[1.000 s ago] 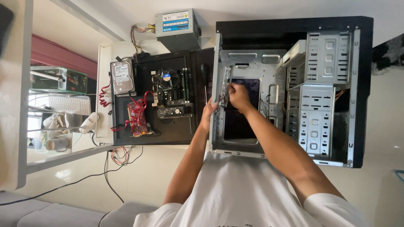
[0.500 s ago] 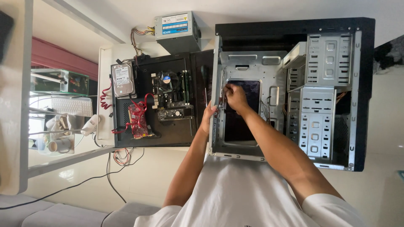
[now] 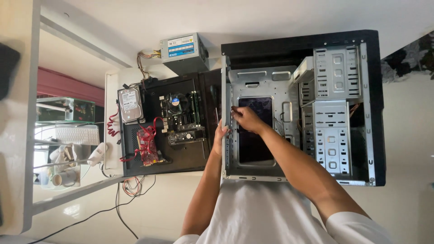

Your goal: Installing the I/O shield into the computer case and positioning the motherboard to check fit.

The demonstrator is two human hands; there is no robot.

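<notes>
— What's the biggest thing there?

— An open computer case (image 3: 325, 108), black outside and bare grey metal inside, lying on a pale surface. Drive cages full of punched slots fill its right part, and a dark rectangular cutout sits in the metal tray at the middle.

— And beside it?

— To the left lies a black panel (image 3: 181, 156) on a white worktop (image 3: 110, 90). On that panel rest a circuit board (image 3: 181, 117) with a round cooler, a small red card (image 3: 148, 151) with red cables looping round it, and a silver hard drive (image 3: 130, 105) at the panel's upper left corner. A grey power supply box (image 3: 183, 52) stands just above the panel, a bundle of coloured wires trailing from it. Farther left are a white keyboard (image 3: 77, 134) and some cups; thin cables hang below the worktop edge.

— Where are the hands?

— Both at the case's left wall. The left hand (image 3: 220, 135) grips the outer edge of that wall, fingers curled round the metal rim. The right hand (image 3: 246, 119) reaches inside, fingers pinched together at the wall's inner face beside the dark cutout. Whether it holds something small I cannot tell.

— Anything in the way?

— The right forearm crosses the lower part of the tray and hides some of the cutout.
</notes>
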